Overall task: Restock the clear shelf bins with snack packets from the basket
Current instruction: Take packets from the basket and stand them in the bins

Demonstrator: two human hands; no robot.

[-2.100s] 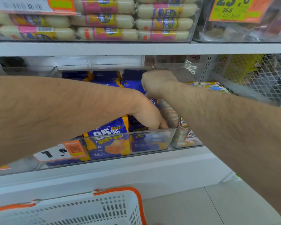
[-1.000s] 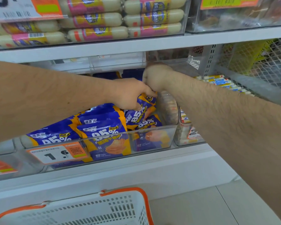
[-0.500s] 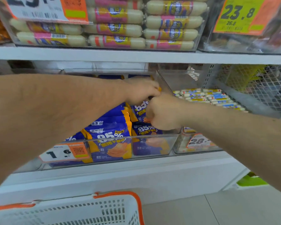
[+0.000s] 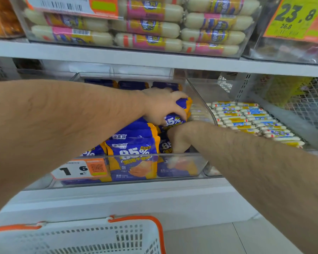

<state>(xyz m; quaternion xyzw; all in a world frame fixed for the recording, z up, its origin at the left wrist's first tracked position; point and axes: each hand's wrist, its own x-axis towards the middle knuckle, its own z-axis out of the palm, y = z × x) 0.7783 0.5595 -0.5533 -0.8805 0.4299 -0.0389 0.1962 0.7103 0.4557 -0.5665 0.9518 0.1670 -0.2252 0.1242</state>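
At the frame's centre, the left hand (image 4: 161, 107) curls its fingers over the blue snack packets (image 4: 134, 143) inside the clear bin (image 4: 182, 160). The right hand (image 4: 178, 140) reaches low in front – its grip I cannot tell. Better to press the row back and slide each packet in upright, label forward – the basket (image 4: 99, 235) waits at bottom left.

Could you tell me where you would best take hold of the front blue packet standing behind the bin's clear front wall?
Probably pinch the blue packet by its top edge, coming from above. It stands upright, its lower half behind the bin wall, with neighbours tight on both sides, so only the top is free.
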